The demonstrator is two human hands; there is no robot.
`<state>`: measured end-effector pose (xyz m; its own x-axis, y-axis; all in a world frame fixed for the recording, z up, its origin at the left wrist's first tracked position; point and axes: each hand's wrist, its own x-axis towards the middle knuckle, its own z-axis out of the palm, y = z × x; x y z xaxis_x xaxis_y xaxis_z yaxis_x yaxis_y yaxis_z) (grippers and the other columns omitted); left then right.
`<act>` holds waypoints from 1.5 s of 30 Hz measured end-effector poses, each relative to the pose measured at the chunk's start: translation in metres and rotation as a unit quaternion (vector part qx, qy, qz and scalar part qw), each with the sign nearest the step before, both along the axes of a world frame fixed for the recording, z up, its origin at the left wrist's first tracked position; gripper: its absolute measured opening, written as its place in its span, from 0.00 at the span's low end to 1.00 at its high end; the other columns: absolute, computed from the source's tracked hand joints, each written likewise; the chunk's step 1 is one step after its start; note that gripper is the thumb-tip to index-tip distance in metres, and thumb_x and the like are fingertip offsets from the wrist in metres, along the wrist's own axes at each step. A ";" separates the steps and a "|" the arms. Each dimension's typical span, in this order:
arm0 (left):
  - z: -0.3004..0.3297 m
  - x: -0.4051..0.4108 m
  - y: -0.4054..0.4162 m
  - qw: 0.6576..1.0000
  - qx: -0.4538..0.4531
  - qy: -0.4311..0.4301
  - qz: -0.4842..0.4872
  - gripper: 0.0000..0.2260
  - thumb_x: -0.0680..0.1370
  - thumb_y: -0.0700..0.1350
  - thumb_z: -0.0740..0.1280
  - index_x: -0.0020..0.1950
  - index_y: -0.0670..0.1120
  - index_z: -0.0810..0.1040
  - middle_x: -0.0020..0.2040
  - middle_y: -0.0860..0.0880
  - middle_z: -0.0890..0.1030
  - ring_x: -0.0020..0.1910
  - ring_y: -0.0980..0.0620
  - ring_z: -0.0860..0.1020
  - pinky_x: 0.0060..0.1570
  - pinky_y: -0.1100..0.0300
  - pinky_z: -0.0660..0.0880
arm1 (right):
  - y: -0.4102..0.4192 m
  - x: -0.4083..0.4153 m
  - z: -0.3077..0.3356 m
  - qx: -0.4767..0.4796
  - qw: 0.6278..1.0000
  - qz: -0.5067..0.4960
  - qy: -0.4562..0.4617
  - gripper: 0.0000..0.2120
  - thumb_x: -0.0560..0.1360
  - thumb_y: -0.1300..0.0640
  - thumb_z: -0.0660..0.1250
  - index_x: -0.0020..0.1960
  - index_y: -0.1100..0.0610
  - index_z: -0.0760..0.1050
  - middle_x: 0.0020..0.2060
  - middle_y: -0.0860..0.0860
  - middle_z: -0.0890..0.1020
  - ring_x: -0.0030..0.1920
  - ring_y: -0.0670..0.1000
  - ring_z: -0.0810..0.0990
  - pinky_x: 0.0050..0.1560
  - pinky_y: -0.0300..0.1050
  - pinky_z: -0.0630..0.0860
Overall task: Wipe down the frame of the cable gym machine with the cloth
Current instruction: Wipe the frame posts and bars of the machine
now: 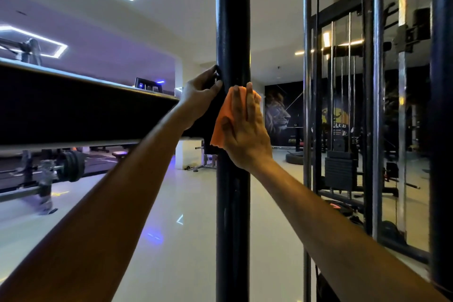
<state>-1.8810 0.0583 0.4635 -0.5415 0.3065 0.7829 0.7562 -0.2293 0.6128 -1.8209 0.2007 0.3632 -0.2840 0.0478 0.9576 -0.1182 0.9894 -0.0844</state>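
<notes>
Gym floor (191, 216) pale and glossy; black frame post (232, 19) looks scuffed. Right hand (245, 127) presses orange cloth (221, 117) flat; left hand (201, 95) grips post.

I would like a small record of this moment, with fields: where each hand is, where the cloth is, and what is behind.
setting: gym, seen from the head camera
frame part: black upright post, running top to bottom of the view
cloth: orange cloth, pressed flat on the post
right hand: right hand, fingers straight, pressing the cloth on the post
left hand: left hand, fingers curled round the post's left side, beside the cloth
behind, left: barbell with plates
behind, right: weight stack
</notes>
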 end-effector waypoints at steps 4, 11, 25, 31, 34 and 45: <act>-0.022 0.006 0.007 0.989 -0.037 0.091 0.115 0.24 0.86 0.42 0.69 0.82 0.51 0.71 0.71 0.50 0.78 0.63 0.57 0.79 0.60 0.71 0.77 | -0.010 0.001 -0.055 -0.034 0.999 0.009 0.000 0.36 0.91 0.46 0.55 0.88 0.48 0.35 0.87 0.49 0.34 0.88 0.57 0.37 0.84 0.69 0.59; -0.135 0.003 0.007 0.977 -0.027 0.178 0.117 0.21 0.84 0.38 0.65 0.78 0.43 0.75 0.80 0.46 0.72 0.80 0.51 0.69 0.77 0.65 0.65 | -0.009 0.008 -0.161 -0.017 0.999 -0.011 -0.030 0.41 0.89 0.47 0.60 0.88 0.53 0.34 0.88 0.56 0.36 0.88 0.61 0.38 0.84 0.67 0.56; -0.198 -0.017 0.005 0.970 -0.091 -0.194 -0.117 0.20 0.88 0.57 0.63 0.72 0.45 0.78 0.60 0.48 0.87 0.58 0.51 0.86 0.55 0.55 0.81 | -0.017 0.006 -0.202 -0.050 0.996 -0.035 -0.062 0.40 0.89 0.41 0.59 0.89 0.54 0.41 0.88 0.57 0.38 0.87 0.63 0.37 0.84 0.72 0.49; -0.212 -0.021 0.004 0.962 -0.088 -0.206 -0.154 0.20 0.88 0.54 0.62 0.76 0.46 0.76 0.58 0.49 0.86 0.55 0.53 0.85 0.50 0.60 0.81 | -0.023 0.003 -0.212 -0.077 0.996 -0.016 -0.033 0.38 0.90 0.41 0.54 0.88 0.54 0.36 0.87 0.56 0.37 0.88 0.63 0.40 0.86 0.66 0.53; -0.226 -0.022 0.001 0.956 -0.119 -0.210 -0.165 0.20 0.88 0.55 0.62 0.77 0.48 0.76 0.63 0.49 0.85 0.61 0.50 0.85 0.60 0.54 0.80 | -0.023 0.017 -0.274 -0.070 0.994 -0.021 -0.086 0.39 0.89 0.46 0.61 0.89 0.55 0.40 0.88 0.58 0.38 0.87 0.64 0.38 0.84 0.70 0.55; -0.266 -0.036 0.004 0.947 -0.135 -0.215 -0.198 0.22 0.89 0.56 0.59 0.80 0.49 0.72 0.69 0.47 0.82 0.66 0.48 0.82 0.60 0.54 0.79 | -0.026 0.006 -0.276 -0.085 0.994 -0.026 -0.059 0.37 0.89 0.46 0.61 0.88 0.56 0.43 0.88 0.59 0.41 0.88 0.63 0.39 0.83 0.70 0.58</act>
<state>-1.9175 0.0620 0.1980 -0.5940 0.7089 0.3803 0.3106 -0.2340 0.9213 -1.8149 0.1748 0.0877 -0.3862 0.2235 0.8950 -0.0474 0.9641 -0.2612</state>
